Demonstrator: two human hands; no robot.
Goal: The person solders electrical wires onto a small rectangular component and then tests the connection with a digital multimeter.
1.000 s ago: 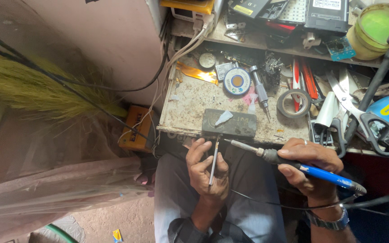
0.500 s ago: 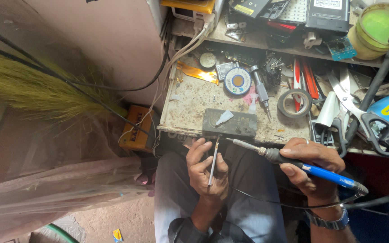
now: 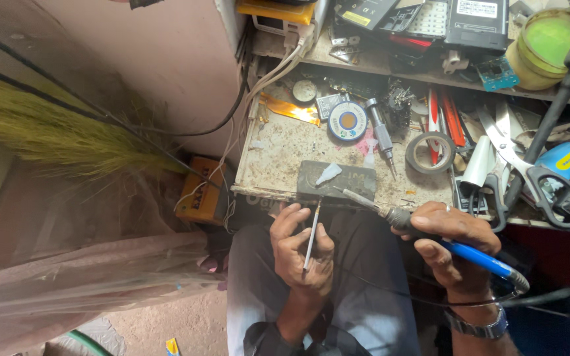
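My left hand (image 3: 300, 249) holds a thin grey rod (image 3: 311, 238) upright, its upper end touching the front edge of a dark rectangular block (image 3: 344, 181) at the workbench's front edge. A white scrap (image 3: 328, 173) lies on the block. My right hand (image 3: 453, 244) grips a blue-handled soldering iron (image 3: 476, 257), whose metal tip (image 3: 354, 196) rests on the block near the rod's end. Its black cord (image 3: 549, 295) trails off to the right. Both hands hover over my lap, just below the bench edge.
The stained workbench (image 3: 278, 158) carries a round solder tin (image 3: 347, 121), a screwdriver (image 3: 380, 132), a tape roll (image 3: 429, 152), scissors (image 3: 529, 175) and red-handled tools (image 3: 446, 115). A shelf above holds circuit boards and a green lidded tub (image 3: 549, 43). A broom (image 3: 61, 135) leans at left.
Both hands stay almost in place; the iron's tip and the rod keep their position at the block, with only slight camera drift.
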